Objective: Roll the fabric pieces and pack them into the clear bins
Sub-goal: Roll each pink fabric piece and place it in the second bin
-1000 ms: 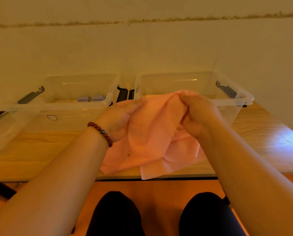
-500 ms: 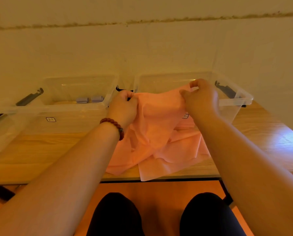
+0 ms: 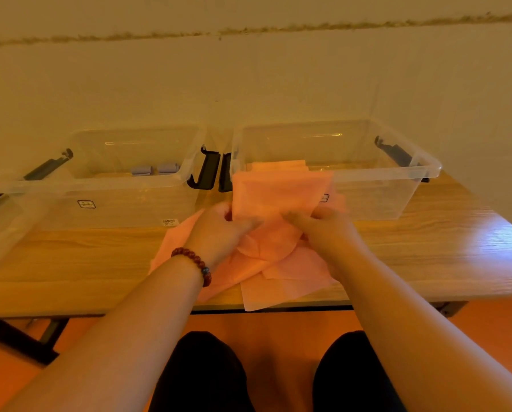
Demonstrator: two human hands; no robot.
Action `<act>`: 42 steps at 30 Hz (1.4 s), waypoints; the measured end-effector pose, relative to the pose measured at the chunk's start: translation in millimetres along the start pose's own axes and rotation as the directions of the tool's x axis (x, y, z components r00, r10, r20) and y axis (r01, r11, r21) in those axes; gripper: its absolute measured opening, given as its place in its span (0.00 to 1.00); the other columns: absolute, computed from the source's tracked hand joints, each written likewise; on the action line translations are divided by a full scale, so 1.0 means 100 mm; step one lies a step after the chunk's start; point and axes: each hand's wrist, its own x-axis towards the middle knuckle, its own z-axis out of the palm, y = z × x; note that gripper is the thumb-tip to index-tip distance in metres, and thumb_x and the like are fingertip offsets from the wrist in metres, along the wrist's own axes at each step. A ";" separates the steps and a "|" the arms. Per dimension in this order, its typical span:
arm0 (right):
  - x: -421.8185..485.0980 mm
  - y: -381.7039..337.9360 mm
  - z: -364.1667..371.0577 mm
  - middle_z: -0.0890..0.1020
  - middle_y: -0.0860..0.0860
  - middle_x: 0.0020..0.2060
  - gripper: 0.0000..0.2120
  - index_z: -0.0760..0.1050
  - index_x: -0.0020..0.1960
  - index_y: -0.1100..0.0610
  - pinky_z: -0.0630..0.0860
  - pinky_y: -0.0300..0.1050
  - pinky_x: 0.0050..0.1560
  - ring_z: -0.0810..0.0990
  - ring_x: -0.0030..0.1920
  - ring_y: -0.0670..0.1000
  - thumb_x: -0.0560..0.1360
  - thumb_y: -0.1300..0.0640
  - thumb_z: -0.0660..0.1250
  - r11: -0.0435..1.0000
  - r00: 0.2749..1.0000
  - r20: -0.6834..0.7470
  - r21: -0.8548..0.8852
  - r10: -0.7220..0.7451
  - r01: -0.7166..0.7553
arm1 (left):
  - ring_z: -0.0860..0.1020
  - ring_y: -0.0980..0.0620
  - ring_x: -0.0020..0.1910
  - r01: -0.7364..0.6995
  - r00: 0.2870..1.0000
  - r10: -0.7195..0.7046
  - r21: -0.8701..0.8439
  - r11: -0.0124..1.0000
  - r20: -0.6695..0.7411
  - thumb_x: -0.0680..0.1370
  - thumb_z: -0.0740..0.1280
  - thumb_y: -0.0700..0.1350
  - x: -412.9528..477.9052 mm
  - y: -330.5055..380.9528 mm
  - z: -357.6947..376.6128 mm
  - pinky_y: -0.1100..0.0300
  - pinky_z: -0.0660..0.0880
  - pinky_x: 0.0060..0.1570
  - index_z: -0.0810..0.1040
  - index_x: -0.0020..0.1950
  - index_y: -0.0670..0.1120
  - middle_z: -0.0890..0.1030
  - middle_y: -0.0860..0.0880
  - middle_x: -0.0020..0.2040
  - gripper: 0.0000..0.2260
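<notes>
done: two grey rolls in the left bin.
now: left hand and right hand, both grips closed on pink fabric against the right bin.
left: pink pile on tabletop, unrolled.

A string of round dark red beads goes around the left wrist, left of the middle. One bead looks dark grey. Black trousers cover both knees at the bottom.

Both forearms extended forward, side by side — left hand, right hand knuckles-up, fingertips nearly meeting, gripping pink fabric between them.
</notes>
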 end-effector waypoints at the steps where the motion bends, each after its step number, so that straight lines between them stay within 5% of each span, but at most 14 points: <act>1: -0.01 -0.01 0.02 0.85 0.52 0.47 0.08 0.80 0.50 0.54 0.80 0.55 0.53 0.83 0.49 0.54 0.74 0.52 0.73 0.997 0.998 0.047 0.066 0.043 -0.047 | 0.79 0.53 0.47 -0.001 1.000 0.001 -0.008 1.000 -0.011 0.75 0.69 0.51 -0.01 0.00 -0.02 0.52 0.79 0.49 0.75 0.48 0.55 0.80 0.54 0.48 0.04; 5: -0.01 -0.21 -0.01 0.82 0.57 0.41 0.04 0.75 0.44 0.59 0.81 0.57 0.52 0.82 0.46 0.57 0.77 0.60 0.68 0.964 0.999 0.003 0.261 -0.052 0.049 | 0.81 0.51 0.46 -0.047 0.993 0.016 -0.263 0.964 -0.119 0.79 0.66 0.48 0.00 0.15 -0.14 0.52 0.80 0.44 0.78 0.47 0.53 0.82 0.51 0.45 0.02; 8: -0.01 -0.44 -0.01 0.78 0.53 0.32 0.08 0.73 0.41 0.57 0.80 0.53 0.44 0.79 0.37 0.53 0.79 0.61 0.66 0.902 0.985 -0.035 0.397 -0.169 0.169 | 0.83 0.51 0.38 -0.069 0.997 0.044 -0.433 0.899 -0.068 0.80 0.64 0.45 0.12 0.34 -0.23 0.50 0.80 0.42 0.78 0.46 0.49 0.84 0.49 0.39 0.05; 11: 0.06 -0.62 -0.02 0.75 0.51 0.29 0.10 0.72 0.39 0.55 0.73 0.46 0.36 0.74 0.31 0.50 0.80 0.61 0.64 0.840 0.979 -0.113 0.502 -0.170 0.204 | 0.82 0.49 0.43 -0.033 0.999 0.037 -0.542 0.840 -0.004 0.81 0.63 0.46 0.25 0.51 -0.29 0.50 0.80 0.43 0.79 0.48 0.47 0.83 0.46 0.43 0.07; 15: 0.13 -0.78 -0.07 0.81 0.53 0.28 0.05 0.73 0.47 0.58 0.80 0.44 0.31 0.81 0.28 0.49 0.81 0.63 0.61 0.629 0.995 0.009 0.775 -0.098 0.055 | 0.83 0.51 0.41 0.052 0.983 0.038 -0.471 0.881 0.180 0.76 0.68 0.49 0.14 0.54 -0.25 0.55 0.81 0.37 0.81 0.47 0.45 0.84 0.48 0.43 0.08; 17: 0.16 -0.80 -0.09 0.82 0.53 0.28 0.05 0.74 0.48 0.58 0.81 0.46 0.33 0.82 0.29 0.50 0.81 0.62 0.60 0.597 0.994 0.046 0.802 -0.095 0.020 | 0.83 0.49 0.45 -0.003 0.986 0.062 -0.357 0.934 0.154 0.75 0.70 0.47 0.10 0.49 -0.19 0.55 0.80 0.41 0.82 0.45 0.46 0.85 0.48 0.42 0.05; 19: 0.22 -0.80 -0.13 0.80 0.52 0.30 0.06 0.74 0.46 0.56 0.80 0.46 0.37 0.80 0.30 0.49 0.81 0.61 0.61 0.635 0.997 -0.008 0.771 -0.072 0.052 | 0.81 0.50 0.43 -0.071 0.994 0.095 -0.349 0.934 0.052 0.76 0.69 0.46 0.10 0.48 -0.18 0.56 0.79 0.42 0.80 0.43 0.46 0.83 0.48 0.41 0.05; 21: 0.28 -0.78 -0.16 0.77 0.51 0.33 0.06 0.74 0.46 0.55 0.76 0.46 0.40 0.77 0.32 0.48 0.81 0.59 0.62 0.699 0.994 -0.086 0.707 -0.060 0.104 | 0.76 0.53 0.34 -0.120 0.992 0.130 -0.416 0.902 -0.004 0.78 0.68 0.45 0.14 0.52 -0.20 0.60 0.76 0.32 0.77 0.40 0.46 0.78 0.48 0.36 0.07; 24: 0.28 -0.76 -0.15 0.80 0.51 0.42 0.11 0.75 0.61 0.54 0.78 0.48 0.43 0.80 0.41 0.50 0.79 0.52 0.65 0.753 0.998 -0.034 0.655 -0.055 0.064 | 0.74 0.58 0.25 -0.189 0.981 0.188 -0.461 0.867 -0.047 0.78 0.67 0.43 0.17 0.65 -0.21 0.67 0.71 0.24 0.77 0.41 0.47 0.77 0.53 0.28 0.06; 28: 0.20 -0.69 -0.05 0.81 0.58 0.55 0.29 0.66 0.73 0.55 0.80 0.47 0.35 0.83 0.44 0.53 0.74 0.58 0.71 0.854 0.986 0.101 0.517 -0.133 0.062 | 0.82 0.48 0.50 -0.154 0.984 0.179 -0.532 0.833 -0.006 0.77 0.67 0.36 0.21 0.70 -0.20 0.52 0.80 0.49 0.78 0.54 0.49 0.83 0.45 0.51 0.09; 33: 0.33 -0.54 -0.12 0.82 0.54 0.47 0.26 0.72 0.68 0.54 0.77 0.47 0.36 0.80 0.37 0.52 0.72 0.57 0.73 0.977 0.988 -0.146 0.194 -0.056 0.084 | 0.81 0.46 0.50 -0.043 0.999 0.043 -0.359 0.932 -0.009 0.75 0.70 0.40 0.19 0.53 -0.17 0.45 0.80 0.50 0.75 0.53 0.54 0.80 0.50 0.51 0.12; 38: 0.33 -0.53 -0.21 0.76 0.50 0.42 0.16 0.71 0.57 0.52 0.73 0.44 0.36 0.77 0.41 0.53 0.74 0.50 0.72 0.964 0.921 -0.298 -0.165 -0.252 0.210 | 0.78 0.51 0.49 -0.074 0.984 0.058 -0.087 0.993 -0.168 0.74 0.72 0.49 0.19 0.40 -0.10 0.49 0.79 0.51 0.74 0.54 0.54 0.74 0.55 0.52 0.12; 42: 0.29 -0.62 -0.19 0.71 0.47 0.37 0.18 0.67 0.55 0.52 0.75 0.46 0.39 0.75 0.37 0.49 0.73 0.50 0.73 0.956 0.886 -0.363 -0.157 -0.288 0.247 | 0.73 0.60 0.42 -0.152 0.952 0.126 -0.073 0.986 -0.278 0.74 0.72 0.49 0.22 0.47 -0.06 0.61 0.76 0.40 0.74 0.56 0.51 0.75 0.53 0.54 0.13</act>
